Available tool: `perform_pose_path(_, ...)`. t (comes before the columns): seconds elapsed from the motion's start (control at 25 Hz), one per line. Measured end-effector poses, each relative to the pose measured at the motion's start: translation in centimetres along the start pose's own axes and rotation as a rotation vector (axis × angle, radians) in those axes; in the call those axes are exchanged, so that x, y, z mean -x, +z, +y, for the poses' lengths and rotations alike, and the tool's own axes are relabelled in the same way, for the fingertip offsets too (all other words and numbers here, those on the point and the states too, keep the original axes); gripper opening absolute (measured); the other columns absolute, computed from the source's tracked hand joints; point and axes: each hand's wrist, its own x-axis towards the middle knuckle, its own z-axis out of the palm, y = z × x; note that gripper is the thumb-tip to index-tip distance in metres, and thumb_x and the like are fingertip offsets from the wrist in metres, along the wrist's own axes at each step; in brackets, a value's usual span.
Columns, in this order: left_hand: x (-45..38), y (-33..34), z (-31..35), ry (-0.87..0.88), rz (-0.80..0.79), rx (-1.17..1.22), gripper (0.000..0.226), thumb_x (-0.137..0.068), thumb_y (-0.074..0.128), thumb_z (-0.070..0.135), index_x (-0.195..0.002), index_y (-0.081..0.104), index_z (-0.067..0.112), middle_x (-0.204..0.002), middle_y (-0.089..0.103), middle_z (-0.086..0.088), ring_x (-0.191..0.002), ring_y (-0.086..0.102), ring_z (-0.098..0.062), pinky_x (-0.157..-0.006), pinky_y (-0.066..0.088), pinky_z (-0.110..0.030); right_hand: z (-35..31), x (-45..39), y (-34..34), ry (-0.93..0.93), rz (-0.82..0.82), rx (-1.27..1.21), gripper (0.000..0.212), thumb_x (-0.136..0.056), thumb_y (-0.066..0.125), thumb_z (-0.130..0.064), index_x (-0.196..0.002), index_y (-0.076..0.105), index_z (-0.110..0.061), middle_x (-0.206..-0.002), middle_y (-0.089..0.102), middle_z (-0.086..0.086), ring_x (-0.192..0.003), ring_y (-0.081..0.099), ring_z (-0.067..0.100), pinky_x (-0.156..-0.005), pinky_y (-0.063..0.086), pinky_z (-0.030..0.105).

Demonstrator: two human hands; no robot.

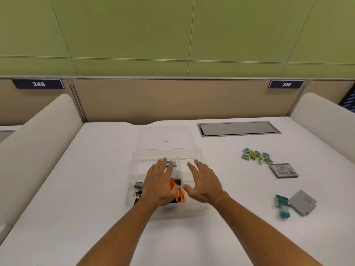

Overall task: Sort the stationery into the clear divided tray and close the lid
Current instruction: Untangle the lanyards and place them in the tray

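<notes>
Clear tray (192,150) is hovered over by left hand (159,183) and right hand (203,183), fingers spread and nothing held, seemingly to settle contents; staple boxes (256,156) remain unsorted.

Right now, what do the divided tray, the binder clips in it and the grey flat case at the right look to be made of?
Divided tray: clear glossy plastic, seemingly; the table shows through its walls. Binder clips: probably black painted metal with wire handles. Grey flat case: matte grey, likely plastic or card; I cannot tell which.
</notes>
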Motion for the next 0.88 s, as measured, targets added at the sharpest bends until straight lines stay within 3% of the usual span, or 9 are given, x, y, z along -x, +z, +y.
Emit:
perform_pose_path(0.28, -1.1, 1.5, 4.8, 0.137, -0.002, -0.039, 0.086, -0.088, 0.037, 0.057, -0.153, -0.006, 0.020, -0.161, -0.010, -0.009, -0.149, -0.010, -0.024, -0.121, -0.003, -0.041, 5.2, 4.1, 0.0, 0.182, 0.064, 0.080, 0.088, -0.082, 0.030, -0.067, -0.153, 0.006, -0.021, -0.161, 0.003, 0.012, -0.149, 0.003, 0.028, -0.120, 0.005, 0.043)
perform_pose_path(0.64, -2.6, 3.7, 13.5, 0.196, -0.038, -0.025, 0.085, -0.090, 0.039, 0.057, -0.152, -0.009, 0.024, -0.160, -0.016, -0.006, -0.148, -0.015, -0.024, -0.117, -0.011, -0.040, 13.4, 7.6, -2.0, 0.332, 0.063, 0.075, 0.087, -0.083, 0.030, -0.068, -0.152, 0.003, -0.022, -0.161, 0.002, 0.012, -0.149, 0.003, 0.029, -0.120, 0.004, 0.045)
perform_pose_path(0.88, -3.4, 5.5, 20.1, 0.226, -0.054, -0.031, 0.086, -0.089, 0.040, 0.054, -0.153, -0.007, 0.021, -0.161, -0.012, -0.009, -0.149, -0.012, -0.024, -0.120, -0.007, -0.040, 19.7, 10.0, -3.3, 0.387, 0.074, 0.047, 0.088, -0.084, 0.032, -0.069, -0.152, 0.006, -0.021, -0.160, 0.007, 0.014, -0.148, 0.007, 0.030, -0.119, 0.007, 0.045)
